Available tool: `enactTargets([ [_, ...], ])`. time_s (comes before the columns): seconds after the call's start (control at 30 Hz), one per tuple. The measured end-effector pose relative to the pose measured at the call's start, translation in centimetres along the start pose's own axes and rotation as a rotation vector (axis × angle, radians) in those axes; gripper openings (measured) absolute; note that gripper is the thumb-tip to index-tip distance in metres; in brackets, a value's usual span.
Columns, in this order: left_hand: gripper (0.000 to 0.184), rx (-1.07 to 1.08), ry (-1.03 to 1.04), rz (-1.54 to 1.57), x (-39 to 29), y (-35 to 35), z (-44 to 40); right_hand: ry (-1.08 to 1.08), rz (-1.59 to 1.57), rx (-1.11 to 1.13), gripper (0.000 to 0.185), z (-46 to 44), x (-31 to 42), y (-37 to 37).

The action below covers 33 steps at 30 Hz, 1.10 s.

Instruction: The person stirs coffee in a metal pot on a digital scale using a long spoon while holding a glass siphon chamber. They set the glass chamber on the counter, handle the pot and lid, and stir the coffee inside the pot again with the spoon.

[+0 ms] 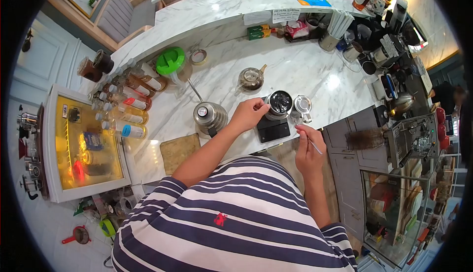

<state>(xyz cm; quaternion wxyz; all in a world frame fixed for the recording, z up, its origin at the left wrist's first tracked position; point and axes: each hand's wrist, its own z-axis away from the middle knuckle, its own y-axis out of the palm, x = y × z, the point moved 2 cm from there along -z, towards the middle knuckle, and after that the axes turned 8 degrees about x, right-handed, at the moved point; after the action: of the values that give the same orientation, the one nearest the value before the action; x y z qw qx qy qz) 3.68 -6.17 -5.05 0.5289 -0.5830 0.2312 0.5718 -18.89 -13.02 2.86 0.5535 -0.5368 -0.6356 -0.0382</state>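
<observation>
A cup [280,103] with dark, glossy contents stands at the far end of a black digital scale [274,131]. My left hand [250,114] has its fingers pinched at the left side of that cup. Between the fingers of my right hand [310,152] is a thin metal spoon [316,147], its handle end showing; its other end, close to the cup, is hard to make out. Just right of the cup sits a small metal-topped pot [302,106]. A glass teapot [252,79] with dark contents stands behind. To the left is a steel gooseneck kettle [209,117].
Several syrup bottles [133,114] and a green-lidded pitcher [171,62] line the left. A brown cloth [180,152] lies near the front edge. A straw holder [328,40] stands at the back right. An espresso machine [419,141] is at the far right.
</observation>
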Motion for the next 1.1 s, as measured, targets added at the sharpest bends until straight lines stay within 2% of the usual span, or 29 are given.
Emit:
enactTargets([
  [0.13,0.03,-0.018,-0.006,0.005,0.2,0.1,0.4,0.036,0.023,-0.024,0.012,-1.0,-0.8,-0.4],
  [0.4,0.03,-0.008,-0.066,-0.014,-0.4,0.1,0.2,-0.119,0.013,0.086,0.011,-3.0,-0.7,-2.1],
  [0.6,0.029,-0.051,-0.073,0.044,-0.3,0.5,0.6,-0.099,0.04,0.105,0.014,-4.4,-1.9,-3.7],
  [0.8,0.027,-0.068,-0.116,0.106,-0.1,0.9,0.7,-0.208,0.0,0.182,0.013,-5.6,-2.0,-3.8],
  [0.9,0.026,-0.061,-0.155,0.101,-0.2,0.8,0.8,-0.106,-0.033,0.141,0.009,-6.3,-2.8,-4.2],
  [1.1,0.024,-0.04,-0.167,0.164,1.4,1.1,0.3,-0.245,-0.047,0.244,0.008,-7.5,-3.0,-5.2],
])
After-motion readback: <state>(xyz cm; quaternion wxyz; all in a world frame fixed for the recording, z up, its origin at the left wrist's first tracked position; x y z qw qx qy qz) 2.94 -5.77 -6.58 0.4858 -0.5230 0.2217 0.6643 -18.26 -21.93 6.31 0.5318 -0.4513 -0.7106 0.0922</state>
